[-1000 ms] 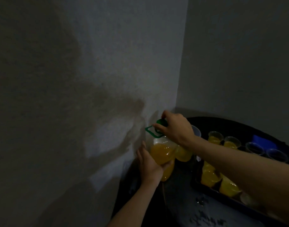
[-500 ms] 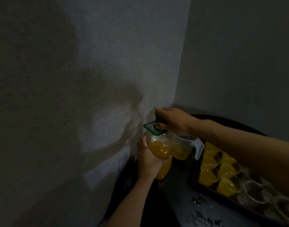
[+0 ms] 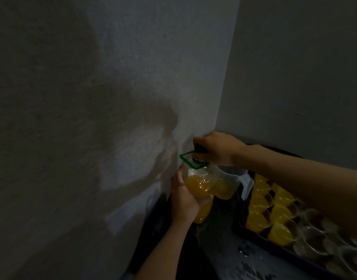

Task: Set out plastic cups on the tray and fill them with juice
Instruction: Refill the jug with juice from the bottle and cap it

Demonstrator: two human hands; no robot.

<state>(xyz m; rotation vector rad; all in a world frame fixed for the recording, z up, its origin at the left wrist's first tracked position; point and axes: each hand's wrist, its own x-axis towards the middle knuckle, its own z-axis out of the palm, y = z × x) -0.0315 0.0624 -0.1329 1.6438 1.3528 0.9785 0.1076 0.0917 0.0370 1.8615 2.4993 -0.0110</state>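
Note:
A clear plastic bottle of orange juice (image 3: 198,185) with a green carry handle (image 3: 190,160) stands near the wall corner. My left hand (image 3: 182,201) grips its body from the left. My right hand (image 3: 214,149) grips the dark green cap (image 3: 199,148) on top. Behind the bottle is a clear measuring jug (image 3: 228,185) with juice in it. A dark tray (image 3: 239,229) to the right holds several cups filled with juice (image 3: 278,214) and several empty clear cups (image 3: 323,237), all blurred.
The grey wall (image 3: 113,98) runs close along the left and meets a second wall at the corner behind the bottle. The dark patterned tabletop (image 3: 224,257) shows in front of the tray. The scene is dim.
My view has dropped and swung left, so the tray sits lower right. Both hands stay on the bottle; my right hand has shifted over the cap.

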